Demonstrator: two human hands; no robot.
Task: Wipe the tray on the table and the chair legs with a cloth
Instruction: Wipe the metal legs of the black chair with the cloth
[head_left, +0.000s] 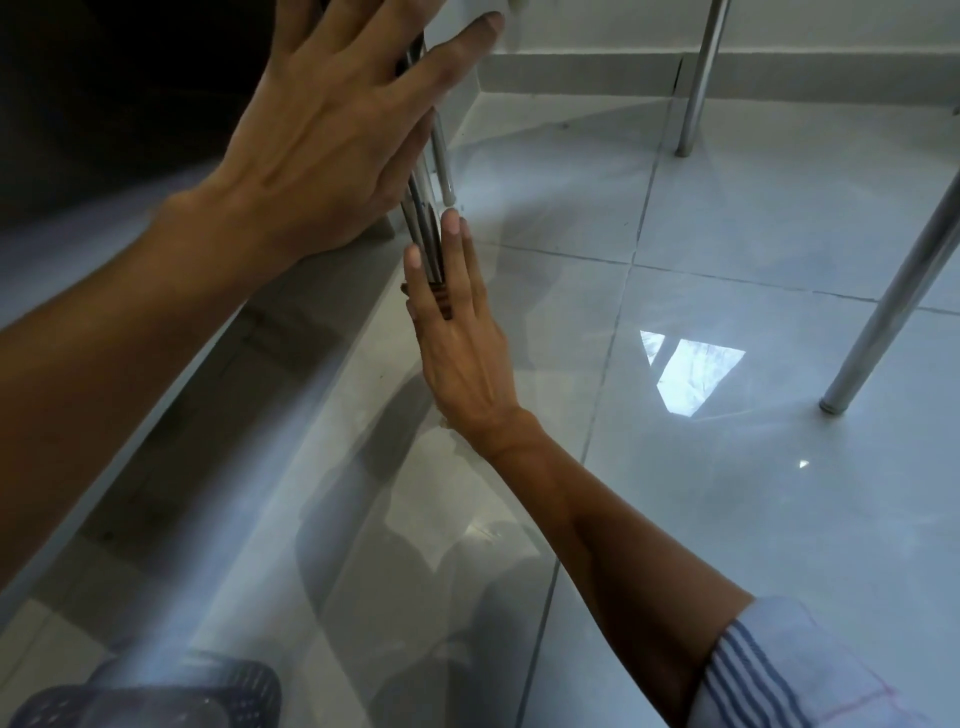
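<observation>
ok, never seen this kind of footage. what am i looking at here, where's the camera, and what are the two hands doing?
There is no machine here. It is one picture from a wide-angle camera worn on a person's head, looking forward and down at their own bare hands over a glossy tiled floor.

The left hand reaches up with straight fingers laid against a shiny metal chair leg. The right hand lies lower against the same leg, fingers also straight. Neither hand curls round anything, and no cloth or tray shows in this view.

Two more chrome legs stand on the tiles: one at the back, one on the right. A dark perforated object sits at the bottom left; I cannot tell what it is. A striped sleeve covers the right upper arm.
</observation>
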